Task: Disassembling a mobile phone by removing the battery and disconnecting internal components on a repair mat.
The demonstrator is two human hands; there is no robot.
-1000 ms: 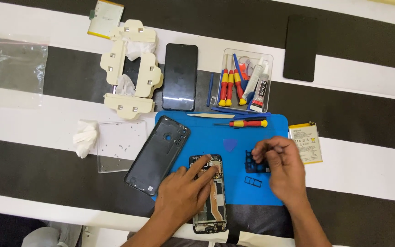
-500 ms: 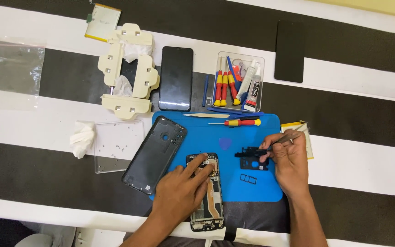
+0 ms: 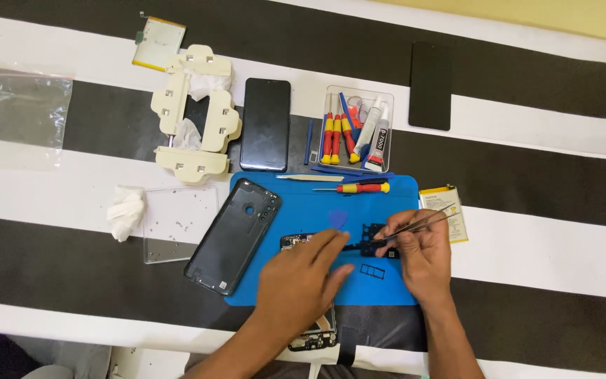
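Our right hand point(image 3: 426, 256) pinches tweezers point(image 3: 415, 226) over the black bracket point(image 3: 367, 240) just left of it; left hand point(image 3: 303, 281), open, presses the phone frame point(image 3: 310, 337). A slipping tip could scratch the board.

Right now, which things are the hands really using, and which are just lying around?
In use: tweezers in right hand, black plastic part, opened phone under left hand, blue mat.
Lying about: plastic bag, white tissue, black panel, glue tube.
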